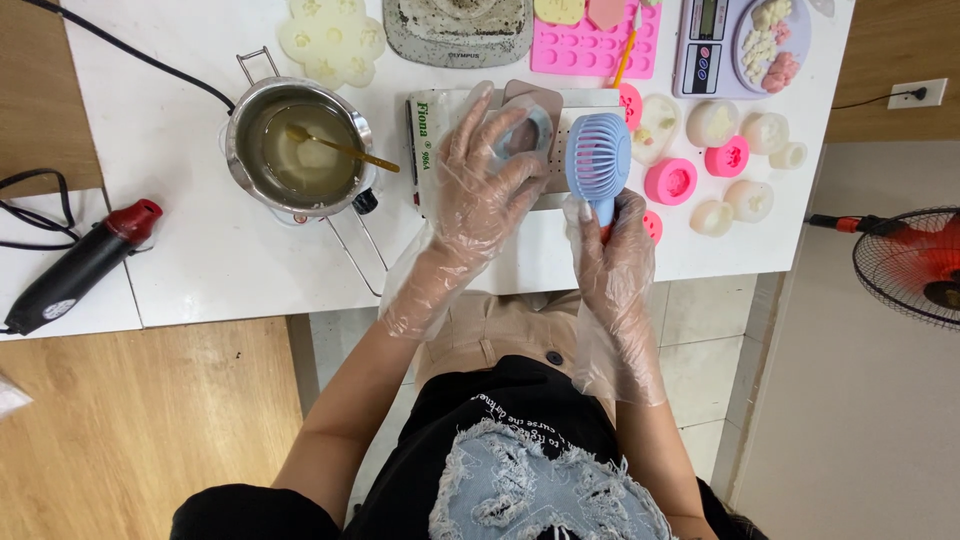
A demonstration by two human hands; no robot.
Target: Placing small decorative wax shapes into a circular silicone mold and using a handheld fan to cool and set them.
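Observation:
Both my hands wear loose clear plastic gloves. My left hand (492, 170) holds a small round translucent mould (537, 128) over a white box-shaped appliance (440, 120) on the white table. My right hand (612, 235) grips the handle of a small blue hand-held fan (598, 155), which stands upright just right of the mould with its grille turned toward it. The two hands are close together, almost touching.
A steel pot (300, 150) of melted wax with a gold spoon (340, 148) stands left. A black and red heat gun (80, 265) lies far left. Pink and white moulds (730, 155), a pink tray (590, 45) and a scale (705, 45) sit behind. A floor fan (910, 265) stands right.

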